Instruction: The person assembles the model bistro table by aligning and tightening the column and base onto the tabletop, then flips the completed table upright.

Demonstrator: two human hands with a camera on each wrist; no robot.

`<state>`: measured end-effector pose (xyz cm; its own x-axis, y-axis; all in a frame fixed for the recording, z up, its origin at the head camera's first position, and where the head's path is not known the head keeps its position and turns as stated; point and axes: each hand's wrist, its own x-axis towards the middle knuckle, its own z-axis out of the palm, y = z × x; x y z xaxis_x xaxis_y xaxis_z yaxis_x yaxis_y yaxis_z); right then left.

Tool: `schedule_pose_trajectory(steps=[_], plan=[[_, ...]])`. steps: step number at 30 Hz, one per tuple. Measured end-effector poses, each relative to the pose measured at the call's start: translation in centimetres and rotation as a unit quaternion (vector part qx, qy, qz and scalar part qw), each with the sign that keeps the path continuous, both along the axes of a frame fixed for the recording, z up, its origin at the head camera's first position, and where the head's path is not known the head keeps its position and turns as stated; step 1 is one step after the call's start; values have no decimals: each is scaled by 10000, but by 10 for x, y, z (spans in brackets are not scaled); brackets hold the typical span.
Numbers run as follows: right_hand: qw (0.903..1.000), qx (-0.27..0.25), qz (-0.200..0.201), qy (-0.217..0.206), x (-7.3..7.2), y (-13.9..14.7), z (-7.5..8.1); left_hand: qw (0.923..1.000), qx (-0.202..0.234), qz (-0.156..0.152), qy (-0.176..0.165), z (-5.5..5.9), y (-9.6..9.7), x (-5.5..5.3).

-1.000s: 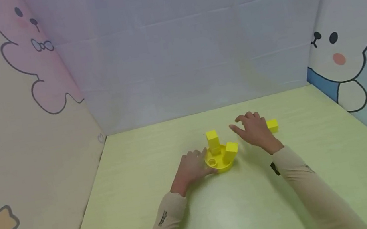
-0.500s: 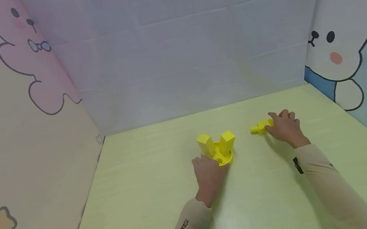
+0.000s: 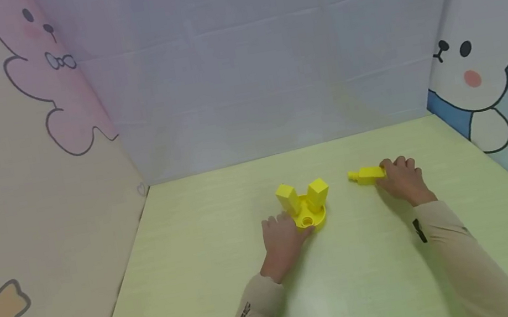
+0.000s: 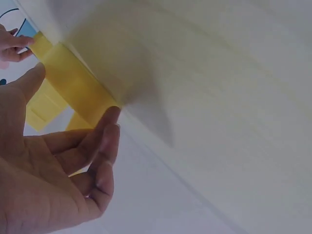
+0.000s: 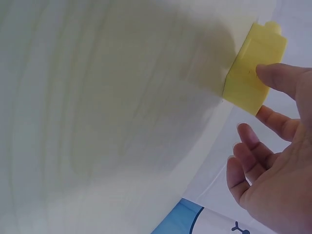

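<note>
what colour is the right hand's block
The knobbed block is yellow, clearest in the right wrist view.

Head view: no legible text. Dark print (image 3: 244,313) marks the left sleeve (image 3: 260,314), between 6 and 7 o'clock from frame centre; it is too small and blurred to read. Dark patch (image 3: 420,231) sits at the cuff edge of the right sleeve (image 3: 464,255), about 4 o'clock; content indecipherable. Wrist views: nothing readable.

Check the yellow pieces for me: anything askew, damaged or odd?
The left yellow block and right yellow block in the round yellow base lean apart in the head view rather than standing straight, perhaps by design. No damage shows.
</note>
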<state>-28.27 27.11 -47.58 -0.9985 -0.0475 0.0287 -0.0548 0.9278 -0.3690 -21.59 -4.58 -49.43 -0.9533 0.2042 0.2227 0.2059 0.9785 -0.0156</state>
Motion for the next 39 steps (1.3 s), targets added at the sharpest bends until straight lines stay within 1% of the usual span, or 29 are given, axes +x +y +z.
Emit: schedule_pose_trajectory(steps=[3, 6, 10, 12, 14, 17, 20, 24, 28, 31, 34, 37, 39], plan=[[9999, 10, 69, 134, 2, 3, -1, 9984, 366, -272, -339, -1, -10, -6], [9997, -24, 120, 208, 5, 4, -1, 9949, 592, -497, -641, -2, -19, -14], [9992, -130, 84, 379, 13, 3, -1, 9924, 630, -737, -755, 2, -26, -19], [9981, -212, 59, 571, 20, 0, 1, 9921, 587, -828, -736, 5, -28, -20], [9957, -341, 94, 856, 29, -3, 3, 9920, 577, -872, -708, 6, -30, -21], [9887, -697, 268, 1301, 46, -15, 10, 9914, 640, -900, -706, 8, -31, -21], [9776, -1137, 598, 1666, 62, -32, 15, 9906, 746, -933, -668, 10, -32, -20], [9650, -1529, 975, 1896, 76, -60, 22, 9903, 790, -967, -605, 12, -32, -20], [9583, -1703, 1244, 1929, 82, -88, 28, 9902, 817, -972, -585, 11, -32, -20], [9587, -1686, 1329, 1866, 82, -106, 29, 9896, 870, -1016, -535, 8, -32, -21], [9636, -1552, 1303, 1743, 81, -119, 31, 9890, 886, -1080, -478, 5, -33, -21], [9695, -1324, 1300, 1600, 79, -129, 34, 9889, 873, -1107, -462, 3, -33, -21], [9732, -1070, 1342, 1529, 76, -134, 36, 9891, 861, -1091, -485, 2, -32, -21]])
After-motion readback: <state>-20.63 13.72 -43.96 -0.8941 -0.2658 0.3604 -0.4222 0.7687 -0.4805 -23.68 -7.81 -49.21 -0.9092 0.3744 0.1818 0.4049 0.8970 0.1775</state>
